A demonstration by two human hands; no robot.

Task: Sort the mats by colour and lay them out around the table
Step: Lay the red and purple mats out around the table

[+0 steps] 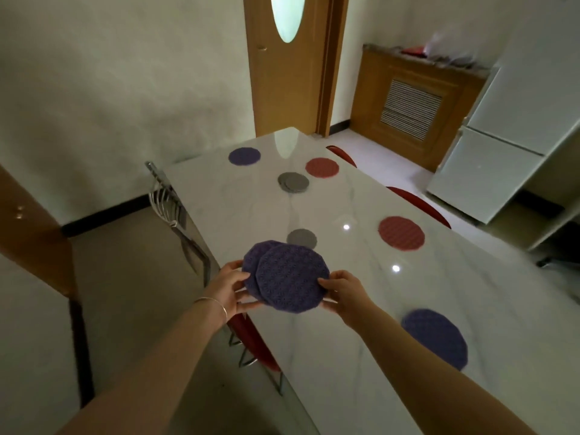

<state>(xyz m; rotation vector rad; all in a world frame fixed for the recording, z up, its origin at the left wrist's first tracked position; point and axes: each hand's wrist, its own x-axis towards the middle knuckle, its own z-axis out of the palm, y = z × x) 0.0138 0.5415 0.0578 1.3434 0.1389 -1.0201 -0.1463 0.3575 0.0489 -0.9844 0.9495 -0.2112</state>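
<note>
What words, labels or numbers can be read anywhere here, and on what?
None: no readable text shows.
The mats in the hands carry only a woven pattern.
The fridge, door and table show no lettering.

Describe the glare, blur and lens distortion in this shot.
Head view: the glossy white table mirrors the door's oval window as a pale streak and shows two small bright glints; wide-angle bending curves the fridge and walls at the edges; the forearms fall dim in the near foreground; the purple mats held by both hands stay fairly sharp.
</note>
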